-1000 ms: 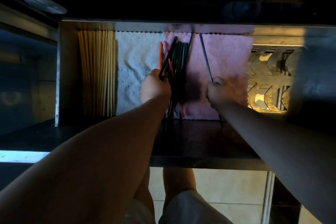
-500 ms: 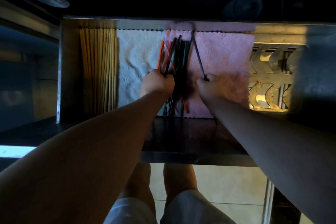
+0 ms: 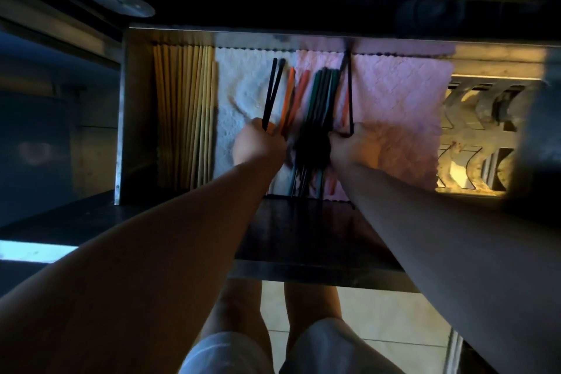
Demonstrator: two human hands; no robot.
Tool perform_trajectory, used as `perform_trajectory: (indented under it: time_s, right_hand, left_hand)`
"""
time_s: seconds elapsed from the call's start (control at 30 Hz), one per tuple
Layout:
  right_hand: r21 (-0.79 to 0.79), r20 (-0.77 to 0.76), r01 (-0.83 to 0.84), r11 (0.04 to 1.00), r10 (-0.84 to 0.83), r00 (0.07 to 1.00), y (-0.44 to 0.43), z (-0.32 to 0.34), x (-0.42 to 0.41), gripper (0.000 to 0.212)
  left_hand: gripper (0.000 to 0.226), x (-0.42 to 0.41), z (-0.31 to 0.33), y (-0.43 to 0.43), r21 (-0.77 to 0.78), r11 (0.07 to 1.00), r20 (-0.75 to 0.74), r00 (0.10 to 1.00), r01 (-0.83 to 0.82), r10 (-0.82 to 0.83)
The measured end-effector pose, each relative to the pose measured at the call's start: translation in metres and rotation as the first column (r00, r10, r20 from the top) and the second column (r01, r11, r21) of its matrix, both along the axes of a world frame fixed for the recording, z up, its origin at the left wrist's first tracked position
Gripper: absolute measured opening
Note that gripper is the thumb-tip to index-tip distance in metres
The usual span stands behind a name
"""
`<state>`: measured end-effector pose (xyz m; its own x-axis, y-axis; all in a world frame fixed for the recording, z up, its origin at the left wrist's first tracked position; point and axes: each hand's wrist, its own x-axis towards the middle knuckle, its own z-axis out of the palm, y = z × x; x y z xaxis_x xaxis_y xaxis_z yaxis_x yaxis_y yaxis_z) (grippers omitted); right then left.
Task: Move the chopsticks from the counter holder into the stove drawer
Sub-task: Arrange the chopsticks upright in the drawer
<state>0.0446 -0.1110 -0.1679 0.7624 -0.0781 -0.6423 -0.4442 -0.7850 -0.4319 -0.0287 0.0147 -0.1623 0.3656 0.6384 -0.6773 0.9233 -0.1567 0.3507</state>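
Observation:
The stove drawer point(image 3: 124, 118) stands pulled out below me, lined with a white cloth point(image 3: 239, 85) and a pink cloth point(image 3: 394, 106). A bundle of green, orange and dark chopsticks point(image 3: 318, 100) lies across the seam of the two cloths. My left hand point(image 3: 258, 143) is closed around two black chopsticks point(image 3: 273, 91) at the bundle's left side. My right hand point(image 3: 355, 146) grips one dark chopstick point(image 3: 349, 94) at the bundle's right side. The near ends of the bundle are blurred and partly hidden by both hands.
Several pale wooden chopsticks point(image 3: 185, 118) fill the drawer's left end. A metal cut-out rack point(image 3: 473, 136) sits at its right end. A dark counter edge point(image 3: 303, 237) runs in front of the drawer, a round lid point(image 3: 121, 3) lies at upper left, and tiled floor point(image 3: 379, 313) shows below.
The right hand brought its dark chopstick leftward against the bundle. The left hand drew two black chopsticks out to the bundle's left, and the coloured sticks lie more spread.

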Motion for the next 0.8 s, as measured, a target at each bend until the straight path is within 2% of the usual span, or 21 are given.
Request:
perform_trajectory:
  time_s: [0.2, 0.37, 0.47, 0.63, 0.8]
  right_hand:
    - [0.036, -0.009, 0.041, 0.999, -0.041, 0.999, 0.000, -0.001, 0.001, 0.014]
    - [0.046, -0.072, 0.136, 0.990, -0.132, 0.989, 0.006, -0.009, 0.000, 0.029]
    - [0.013, -0.036, 0.143, 0.990, -0.143, 0.989, 0.011, -0.012, -0.001, 0.037]
    - [0.059, -0.008, 0.164, 0.985, -0.164, 0.986, 0.020, -0.010, -0.005, 0.020]
    - [0.023, -0.009, 0.151, 0.988, -0.151, 0.989, 0.029, -0.013, -0.009, 0.015]
  left_hand:
    - [0.012, 0.000, -0.006, -0.007, -0.012, 0.999, -0.015, 0.999, -0.048, 0.048]
    - [0.014, 0.000, -0.009, -0.007, -0.080, 0.993, -0.025, 0.996, -0.089, 0.088]
    - [0.013, 0.000, -0.009, -0.006, -0.094, 0.991, -0.027, 0.995, -0.095, 0.093]
    - [0.015, 0.000, -0.008, -0.007, -0.123, 0.987, -0.028, 0.994, -0.105, 0.102]
    - [0.013, 0.001, -0.004, -0.007, -0.166, 0.977, -0.001, 0.991, -0.133, 0.135]
